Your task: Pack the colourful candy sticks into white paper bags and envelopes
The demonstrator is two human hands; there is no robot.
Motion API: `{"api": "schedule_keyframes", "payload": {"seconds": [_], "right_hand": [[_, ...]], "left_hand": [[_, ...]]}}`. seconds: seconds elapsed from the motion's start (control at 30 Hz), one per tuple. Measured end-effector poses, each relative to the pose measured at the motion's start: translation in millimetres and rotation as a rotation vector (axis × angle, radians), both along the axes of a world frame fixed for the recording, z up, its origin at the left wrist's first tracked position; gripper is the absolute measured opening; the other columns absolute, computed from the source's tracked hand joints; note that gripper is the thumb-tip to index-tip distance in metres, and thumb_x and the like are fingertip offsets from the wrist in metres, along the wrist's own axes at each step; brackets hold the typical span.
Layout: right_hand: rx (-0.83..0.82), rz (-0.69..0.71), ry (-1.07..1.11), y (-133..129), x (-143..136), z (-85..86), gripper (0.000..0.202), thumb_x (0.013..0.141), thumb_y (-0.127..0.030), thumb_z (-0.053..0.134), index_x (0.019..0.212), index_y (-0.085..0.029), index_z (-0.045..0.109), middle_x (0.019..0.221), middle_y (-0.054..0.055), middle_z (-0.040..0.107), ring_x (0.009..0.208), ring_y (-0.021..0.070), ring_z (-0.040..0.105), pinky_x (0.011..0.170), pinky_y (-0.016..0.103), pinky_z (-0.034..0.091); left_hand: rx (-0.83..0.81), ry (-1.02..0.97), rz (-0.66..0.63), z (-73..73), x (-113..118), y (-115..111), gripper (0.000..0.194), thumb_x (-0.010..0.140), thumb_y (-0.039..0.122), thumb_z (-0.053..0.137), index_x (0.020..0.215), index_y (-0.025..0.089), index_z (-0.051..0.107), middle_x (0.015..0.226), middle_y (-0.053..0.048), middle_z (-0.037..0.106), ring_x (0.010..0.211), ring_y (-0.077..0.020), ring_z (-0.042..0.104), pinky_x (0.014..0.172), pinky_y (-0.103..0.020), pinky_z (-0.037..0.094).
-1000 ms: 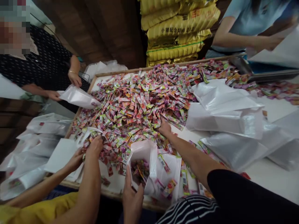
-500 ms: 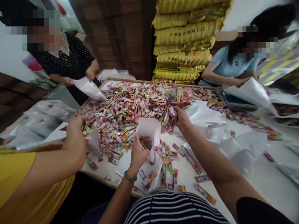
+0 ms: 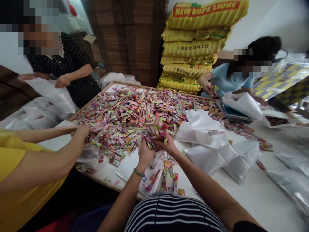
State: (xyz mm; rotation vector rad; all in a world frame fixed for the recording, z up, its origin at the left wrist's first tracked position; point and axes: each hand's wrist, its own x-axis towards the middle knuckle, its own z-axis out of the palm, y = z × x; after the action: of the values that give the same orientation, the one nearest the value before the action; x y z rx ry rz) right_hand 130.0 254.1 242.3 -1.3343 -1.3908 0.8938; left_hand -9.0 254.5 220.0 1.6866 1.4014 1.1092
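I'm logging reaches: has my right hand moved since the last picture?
Yes: your right hand moved left and toward you, relative to the yellow sacks.

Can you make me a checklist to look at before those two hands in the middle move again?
1. Right hand has packets: ok, a bunch shows between both hands.
2. Left hand close by: ok, right beside the bunch.
3. White bag mouth open: cannot tell, hands and packets hide it.
4. Table free of loose packets near the bag: not ok, several lie just right of it.
5. Yellow-sleeved neighbour's hand out of the way: ok, apart on the left.
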Motion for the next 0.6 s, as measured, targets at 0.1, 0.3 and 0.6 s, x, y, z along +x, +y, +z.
{"api": "schedule_keyframes", "payload": {"seconds": [0.1,0.3,0.6], "right_hand": [[-0.052,0.081,-0.328,-14,5,9.0,0.073,0.055,-0.046,0.082,0.118,-0.019,0.058,0.119,0.011,0.062,0.110,0.0268,0.055,0.097,0.042,0.043],[0.077,-0.006,-0.510,-32,24,44.6,0.078,0.074,-0.052,0.071,0.141,-0.024,0.042,0.137,0.012,0.051,0.121,0.0280,0.050,0.099,0.041,0.041],[-0.206,-0.174,-0.630,-29,22,31.0,0.032,0.087,-0.035,0.048,0.061,-0.018,0.055,0.059,-0.001,0.051,0.059,0.0128,0.045,0.055,0.025,0.027]], "left_hand": [[0.006,-0.023,-0.021,-1.3,-7,-9,0.061,0.058,0.007,0.064,0.117,0.014,0.053,0.125,-0.015,0.059,0.120,-0.0296,0.055,0.106,-0.046,0.043],[-0.024,0.038,-0.034,-12.2,-32,-21,0.089,0.063,0.012,0.068,0.145,0.014,0.032,0.151,-0.017,0.037,0.143,-0.0287,0.028,0.119,-0.044,0.024],[-0.040,0.080,-0.060,20.9,-46,-12,0.097,0.061,0.006,0.064,0.150,0.017,0.027,0.144,-0.011,0.049,0.132,-0.0265,0.046,0.111,-0.037,0.038]]}}
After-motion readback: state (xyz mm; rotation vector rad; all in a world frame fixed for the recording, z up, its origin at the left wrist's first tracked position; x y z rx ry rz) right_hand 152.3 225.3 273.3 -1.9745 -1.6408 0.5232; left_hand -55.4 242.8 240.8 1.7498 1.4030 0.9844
